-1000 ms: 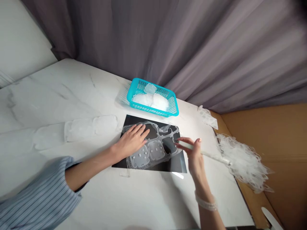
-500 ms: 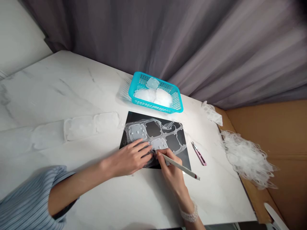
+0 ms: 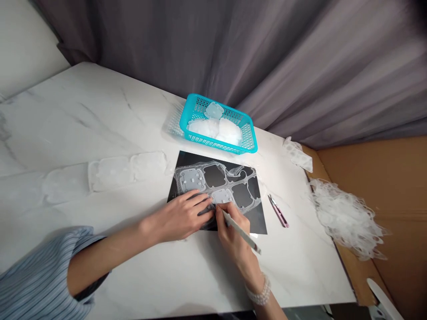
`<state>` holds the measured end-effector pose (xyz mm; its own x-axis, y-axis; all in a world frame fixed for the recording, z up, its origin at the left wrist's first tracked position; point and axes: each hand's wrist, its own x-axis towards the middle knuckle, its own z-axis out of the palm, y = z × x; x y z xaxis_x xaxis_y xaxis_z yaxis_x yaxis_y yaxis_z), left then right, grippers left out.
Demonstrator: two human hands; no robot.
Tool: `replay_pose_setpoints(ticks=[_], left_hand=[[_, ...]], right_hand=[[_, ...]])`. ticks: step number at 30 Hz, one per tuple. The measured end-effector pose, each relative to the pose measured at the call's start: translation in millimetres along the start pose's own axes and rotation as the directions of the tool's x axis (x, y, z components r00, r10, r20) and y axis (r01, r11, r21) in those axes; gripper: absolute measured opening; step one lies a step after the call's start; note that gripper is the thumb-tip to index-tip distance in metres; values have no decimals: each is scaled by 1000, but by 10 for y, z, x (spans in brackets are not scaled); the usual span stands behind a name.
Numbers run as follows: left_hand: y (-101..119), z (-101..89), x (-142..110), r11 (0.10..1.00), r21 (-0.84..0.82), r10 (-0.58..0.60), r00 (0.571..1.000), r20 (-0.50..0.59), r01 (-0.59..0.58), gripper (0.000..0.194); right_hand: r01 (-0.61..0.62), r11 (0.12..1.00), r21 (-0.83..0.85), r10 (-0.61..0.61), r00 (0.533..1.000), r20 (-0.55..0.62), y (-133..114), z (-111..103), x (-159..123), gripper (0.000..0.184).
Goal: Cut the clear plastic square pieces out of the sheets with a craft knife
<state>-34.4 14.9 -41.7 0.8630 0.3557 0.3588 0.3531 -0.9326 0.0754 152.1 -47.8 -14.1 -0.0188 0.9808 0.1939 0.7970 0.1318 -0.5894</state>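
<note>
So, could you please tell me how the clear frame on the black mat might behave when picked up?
The frame will probably flop, as its strips look thin. It's likely light for its size: the mat shows through large openings.

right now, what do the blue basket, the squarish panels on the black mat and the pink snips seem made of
Blue basket: probably smooth plastic, given its moulded-looking lattice.
Squarish panels: likely frosted plastic; the black mat greys through them.
Pink snips: silvery blades suggest metal; the handle could be plastic or painted metal.
</note>
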Motion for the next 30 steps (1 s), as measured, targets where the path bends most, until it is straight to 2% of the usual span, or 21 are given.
replay_pose_setpoints(ticks=[4, 7, 11, 15, 19, 22, 24, 26, 27, 29, 30], left_hand=[[7, -23, 3, 1000, -12, -5, 1000, 4, 5, 31], [16, -28, -3, 1000, -4, -3, 1000, 7, 3, 32], [13, -39, 5, 1000, 11, 9, 999, 32, -9, 30], [9, -45, 18, 1000, 20, 4, 999, 34, -5, 29], [19, -5, -9, 1000, 14, -10, 999, 37, 10, 32], [27, 44, -45, 1000, 7, -25, 999, 28, 25, 31], [31, 65, -62, 999, 6, -33, 999, 24, 33, 31], [36, 69, -67, 999, 11, -41, 999, 20, 41, 33], [40, 64, -66, 999, 12, -47, 999, 19, 47, 35], [50, 47, -62, 998, 14, -62, 998, 24, 61, 38], [54, 40, -59, 998, 14, -66, 997, 31, 66, 39]], right_hand=[[44, 999, -33, -44, 999, -18, -3, -5, -158, 12], [142, 989, -50, -145, 988, -51, 61, 45, -242, 16], [271, 960, -67, -272, 962, -15, 157, 130, -204, 22], [279, 959, -54, -278, 960, 40, 181, 119, -121, 22], [291, 950, -113, -289, 957, 32, 178, 86, -101, 22], [345, 926, -157, -333, 938, 94, 163, 102, -96, 25], [353, 928, -121, -338, 932, 129, 152, 115, -71, 29], [287, 958, 16, -287, 953, 99, 180, 87, -27, 30], [208, 971, 115, -216, 974, 63, 223, 42, -2, 29], [-31, 931, 364, 49, 998, -40, 389, -137, 40, 24], [-147, 868, 475, 208, 975, -79, 514, -273, 51, 21]])
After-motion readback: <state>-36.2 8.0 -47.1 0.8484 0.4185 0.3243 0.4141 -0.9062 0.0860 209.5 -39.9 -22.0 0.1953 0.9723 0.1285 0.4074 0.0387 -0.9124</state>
